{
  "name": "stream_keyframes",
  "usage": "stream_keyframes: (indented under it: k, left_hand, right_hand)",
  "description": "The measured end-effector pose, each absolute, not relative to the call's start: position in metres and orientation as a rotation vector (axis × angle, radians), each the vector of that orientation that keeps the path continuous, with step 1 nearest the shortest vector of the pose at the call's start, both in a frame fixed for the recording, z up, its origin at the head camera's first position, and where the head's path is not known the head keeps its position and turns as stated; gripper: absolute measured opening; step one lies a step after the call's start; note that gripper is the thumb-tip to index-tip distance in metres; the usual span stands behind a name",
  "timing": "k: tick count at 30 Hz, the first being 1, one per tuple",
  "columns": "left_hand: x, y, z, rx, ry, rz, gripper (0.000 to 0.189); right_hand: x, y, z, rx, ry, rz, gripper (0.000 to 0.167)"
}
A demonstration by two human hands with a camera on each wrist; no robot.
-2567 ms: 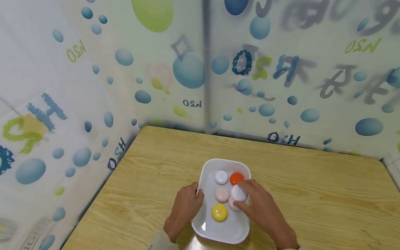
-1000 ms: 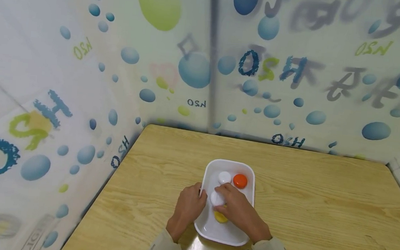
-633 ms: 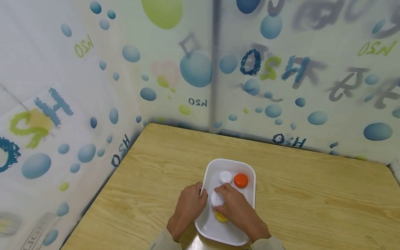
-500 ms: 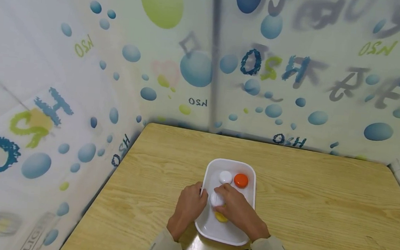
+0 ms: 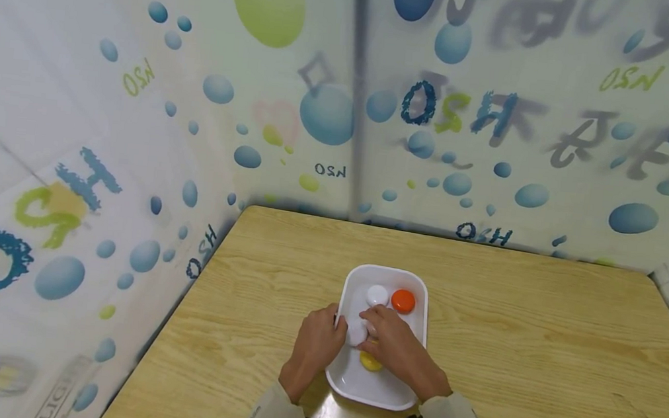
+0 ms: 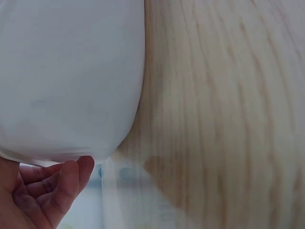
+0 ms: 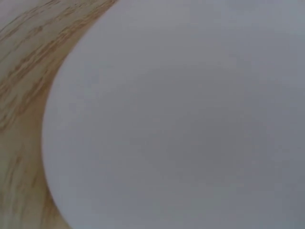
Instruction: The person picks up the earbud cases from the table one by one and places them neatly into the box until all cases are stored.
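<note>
My left hand grips the left rim of a white rectangular tray; the left wrist view shows its curled fingers at the tray's wall. Inside the tray, my right hand has its finger and thumb spread around a pale pink domed disc. Their tips lie at the right edge of a white domed disc; whether they pinch either one is unclear. A yellow disc sits partly under the thumb. Another white disc and an orange-red disc lie at the far end.
The tray stands on a wood-grain table. A patterned wall covering rises behind the table and along its left side. The tray's pale wall fills most of the right wrist view.
My right hand came left across the tray with the white disc. Since half a second ago that disc has slid slightly left, uncovering pink beside it. My left hand has stayed on the rim.
</note>
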State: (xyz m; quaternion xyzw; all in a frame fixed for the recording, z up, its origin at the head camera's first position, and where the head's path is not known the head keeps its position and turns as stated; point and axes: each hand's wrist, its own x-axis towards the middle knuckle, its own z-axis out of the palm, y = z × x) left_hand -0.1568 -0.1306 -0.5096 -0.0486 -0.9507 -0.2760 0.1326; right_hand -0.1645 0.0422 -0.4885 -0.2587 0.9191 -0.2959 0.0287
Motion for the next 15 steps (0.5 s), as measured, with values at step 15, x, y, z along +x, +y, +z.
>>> stream_keyframes:
  k: [15]
  left_hand:
    - [-0.155, -0.132, -0.510, -0.107, -2.802, -0.912, 0.012]
  right_hand:
    - [-0.156, 0.063, -0.475, -0.657, 2.918, -1.009, 0.047]
